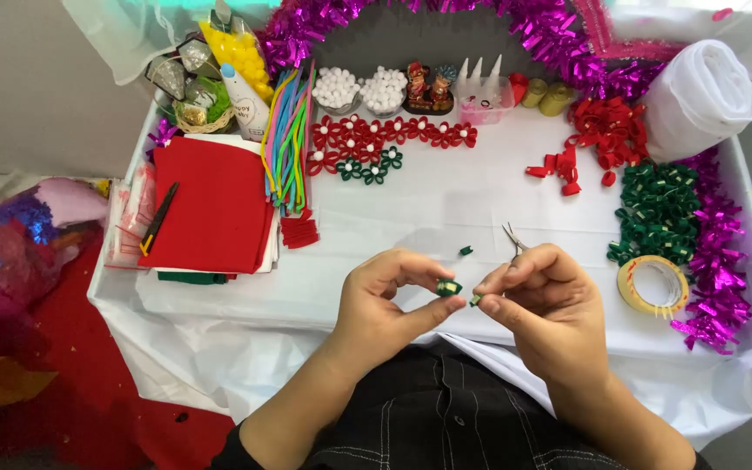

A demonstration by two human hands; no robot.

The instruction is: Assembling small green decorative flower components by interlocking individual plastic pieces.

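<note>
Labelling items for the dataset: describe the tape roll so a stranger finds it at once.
Start at the white-covered table and go to its right side, where magenta tinsel runs along the edge. Just inside the tinsel, below the heap of green ribbon loops, lies the tape roll, flat. It is the only pale yellowish ring with an open centre there.

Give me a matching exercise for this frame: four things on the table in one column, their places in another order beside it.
1. tape roll
2. red felt sheets
3. green loop
4. white pompom bowls

a. far edge, middle
b. table's left side
c. pinched in the left hand, close to the right hand
d. near edge, right side

Pairs: 1-d, 2-b, 3-c, 4-a
</note>
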